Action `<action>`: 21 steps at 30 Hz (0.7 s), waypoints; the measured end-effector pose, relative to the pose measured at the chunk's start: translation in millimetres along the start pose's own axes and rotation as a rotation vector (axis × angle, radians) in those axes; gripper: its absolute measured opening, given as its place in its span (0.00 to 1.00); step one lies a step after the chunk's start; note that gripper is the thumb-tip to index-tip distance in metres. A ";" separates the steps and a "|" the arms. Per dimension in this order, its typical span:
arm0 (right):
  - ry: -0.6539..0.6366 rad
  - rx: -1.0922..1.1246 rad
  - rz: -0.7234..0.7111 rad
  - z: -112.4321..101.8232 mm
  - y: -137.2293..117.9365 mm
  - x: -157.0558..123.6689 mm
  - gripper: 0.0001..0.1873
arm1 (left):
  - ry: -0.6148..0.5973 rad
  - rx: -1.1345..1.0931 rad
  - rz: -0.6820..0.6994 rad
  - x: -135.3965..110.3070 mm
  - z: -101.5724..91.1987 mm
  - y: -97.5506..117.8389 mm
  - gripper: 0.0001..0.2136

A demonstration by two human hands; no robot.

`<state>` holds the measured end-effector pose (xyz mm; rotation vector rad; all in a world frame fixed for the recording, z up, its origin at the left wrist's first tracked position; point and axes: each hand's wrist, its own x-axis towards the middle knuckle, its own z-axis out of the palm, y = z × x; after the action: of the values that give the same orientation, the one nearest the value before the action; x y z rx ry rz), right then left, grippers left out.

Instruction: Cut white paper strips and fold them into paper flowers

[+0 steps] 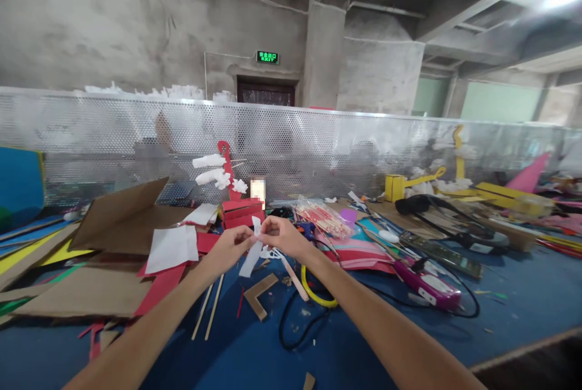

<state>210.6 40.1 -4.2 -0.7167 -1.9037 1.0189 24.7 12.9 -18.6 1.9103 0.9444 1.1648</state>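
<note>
A white paper strip (249, 259) is pinched by left hand (233, 245) and right hand (285, 236) together. White tufts (210, 162) are already fixed on the red stand (240, 211); this one looks unfinished.

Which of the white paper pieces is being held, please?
The narrow strip, pinched between the left hand and right hand; the big sheet and the small sheet lie untouched further left.

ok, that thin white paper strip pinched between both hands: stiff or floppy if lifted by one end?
Probably floppy: the thin white paper strip droops below the left hand and right hand instead of standing out. Likely very light, since fingertip pinches alone carry it. Looks thin, so it may crease or tear easily.
</note>
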 end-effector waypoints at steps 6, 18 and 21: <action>-0.031 0.010 -0.030 -1.7 -2.6 -0.5 0.18 | -0.010 -0.045 -0.009 0.0 2.3 1.8 0.14; -0.027 -0.010 -0.049 -5.6 5.3 2.1 0.14 | -0.046 -0.066 -0.042 -0.8 1.1 4.3 0.15; -0.024 0.005 -0.040 -5.2 5.0 0.5 0.14 | -0.053 -0.065 -0.037 0.3 1.2 1.0 0.14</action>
<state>215.3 45.0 -6.6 -0.6633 -1.9277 1.0108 26.0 12.5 -18.0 1.8560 0.8988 1.1046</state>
